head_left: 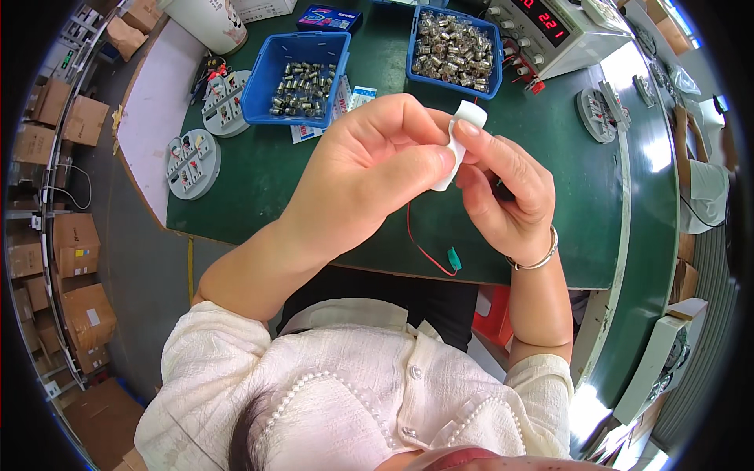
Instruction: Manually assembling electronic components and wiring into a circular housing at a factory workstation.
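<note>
Both of my hands are raised over the green table, close together at a narrow white strip [471, 112] that looks bent at its upper end. My left hand [361, 173] pinches the strip between thumb and forefinger, its other fingers curled. My right hand [512, 184] has its forefinger and thumb on the strip's right side, with a bangle at the wrist. What lies behind the fingers is hidden. Below the hands, a red wire [422, 250] runs down to a green clip [454, 259] near the table's front edge.
Blue bins of small bulbs stand at the back, one left [253, 98] and one right [496, 71]. A power supply [585, 39] with a red display sits at the back right. Round grey bases [192, 184] with parts lie left, another [594, 116] right. A person [703, 188] is at far right.
</note>
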The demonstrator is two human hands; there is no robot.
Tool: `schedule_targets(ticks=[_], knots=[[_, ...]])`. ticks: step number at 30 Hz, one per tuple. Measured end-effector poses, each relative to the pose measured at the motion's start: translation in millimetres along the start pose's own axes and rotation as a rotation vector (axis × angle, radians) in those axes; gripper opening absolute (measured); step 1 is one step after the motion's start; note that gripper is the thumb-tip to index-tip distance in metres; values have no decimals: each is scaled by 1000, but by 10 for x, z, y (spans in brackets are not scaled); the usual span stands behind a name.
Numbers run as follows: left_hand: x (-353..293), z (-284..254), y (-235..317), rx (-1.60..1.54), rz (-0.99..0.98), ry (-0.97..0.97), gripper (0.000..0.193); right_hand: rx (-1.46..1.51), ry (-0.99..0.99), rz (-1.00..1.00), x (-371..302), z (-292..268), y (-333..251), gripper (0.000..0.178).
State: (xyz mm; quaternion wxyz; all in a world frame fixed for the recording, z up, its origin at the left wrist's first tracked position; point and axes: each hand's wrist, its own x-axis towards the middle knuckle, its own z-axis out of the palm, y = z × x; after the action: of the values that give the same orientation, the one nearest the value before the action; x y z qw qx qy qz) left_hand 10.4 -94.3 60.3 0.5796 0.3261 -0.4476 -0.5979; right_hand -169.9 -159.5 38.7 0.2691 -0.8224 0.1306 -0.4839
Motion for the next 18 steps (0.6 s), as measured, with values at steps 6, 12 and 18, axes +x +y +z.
schedule_targets(ticks=[6,12,18], knots=[[28,-11,-15,-101,-69,12,6,-37,13,12,1,-3,-13,51],[28,72,-52,-186,-42,87,9,-159,-12,-12,-4,-17,-27,44],[27,83,-97,-251,-97,54,16,-245,69,-64,-14,-38,-15,38]])
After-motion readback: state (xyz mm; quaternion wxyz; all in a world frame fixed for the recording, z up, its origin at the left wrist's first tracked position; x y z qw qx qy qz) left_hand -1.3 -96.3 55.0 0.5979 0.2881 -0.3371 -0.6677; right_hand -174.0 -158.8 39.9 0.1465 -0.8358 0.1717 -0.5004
